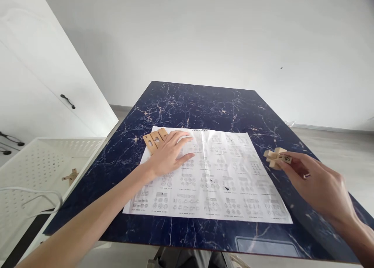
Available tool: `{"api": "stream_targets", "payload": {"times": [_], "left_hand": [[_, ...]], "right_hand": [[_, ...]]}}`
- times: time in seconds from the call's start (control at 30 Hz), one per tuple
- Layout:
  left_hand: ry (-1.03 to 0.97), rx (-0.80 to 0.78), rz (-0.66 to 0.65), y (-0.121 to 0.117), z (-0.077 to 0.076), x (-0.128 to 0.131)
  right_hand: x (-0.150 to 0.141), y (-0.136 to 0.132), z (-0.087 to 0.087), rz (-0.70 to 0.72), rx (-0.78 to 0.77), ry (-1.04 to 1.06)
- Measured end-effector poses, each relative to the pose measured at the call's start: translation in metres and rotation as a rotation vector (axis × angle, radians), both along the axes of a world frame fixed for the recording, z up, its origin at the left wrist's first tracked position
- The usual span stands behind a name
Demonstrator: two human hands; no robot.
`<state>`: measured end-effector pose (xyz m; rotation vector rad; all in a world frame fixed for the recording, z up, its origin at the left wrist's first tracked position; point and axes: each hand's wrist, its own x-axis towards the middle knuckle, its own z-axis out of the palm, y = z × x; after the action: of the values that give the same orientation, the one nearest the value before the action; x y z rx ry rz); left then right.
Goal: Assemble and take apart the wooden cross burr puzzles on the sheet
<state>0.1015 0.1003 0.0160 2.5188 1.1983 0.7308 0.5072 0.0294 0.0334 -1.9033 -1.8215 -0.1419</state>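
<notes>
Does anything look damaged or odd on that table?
Yes: the paper sheet is creased, and dark spots show towards its near edge, blacker than the print around them, perhaps small tears. Nothing looks spilled.

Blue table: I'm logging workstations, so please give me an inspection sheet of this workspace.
Surface: dark blue marbled table, creased printed sheet on it.
Job's things: flat wooden pieces at the sheet's far left corner; wooden block assembly.
Clutter: cross-shaped wooden item in white perforated container.
Hands: left hand spread over sheet, partly hiding flat pieces; right hand pinches the assembly.
Cables: white cable at the container.
Surroundings: white cabinet, pale wall.
</notes>
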Motion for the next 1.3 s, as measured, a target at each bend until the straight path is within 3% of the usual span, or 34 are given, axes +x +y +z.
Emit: {"api": "stream_targets", "payload": {"times": [0.1,0.23,0.43,0.6,0.87,1.03,1.3], "left_hand": [[-0.073,-0.071,-0.018,-0.006,0.004,0.004],[-0.128,-0.224,-0.027,-0.014,0.010,0.010],[-0.232,-0.352,-0.086,-0.019,0.010,0.013],[-0.205,-0.409,-0.103,-0.017,0.012,0.016],[-0.215,-0.390,-0.075,-0.014,0.012,0.018],[-0.255,-0.425,-0.120,-0.014,0.015,0.020],[-0.342,-0.560,-0.142,-0.014,0.023,0.024]], "right_hand": [[-0.030,0.015,0.011,0.130,0.025,0.262],[-0.081,0.037,0.015,0.390,-0.114,0.531],[-0.129,0.048,-0.006,0.652,-0.350,0.715],[-0.133,0.042,-0.019,0.665,-0.475,0.839],[-0.131,0.038,-0.016,0.724,-0.535,0.883],[-0.130,0.036,-0.018,0.796,-0.466,0.796],[-0.126,0.034,-0.019,0.945,-0.229,0.681]]}}
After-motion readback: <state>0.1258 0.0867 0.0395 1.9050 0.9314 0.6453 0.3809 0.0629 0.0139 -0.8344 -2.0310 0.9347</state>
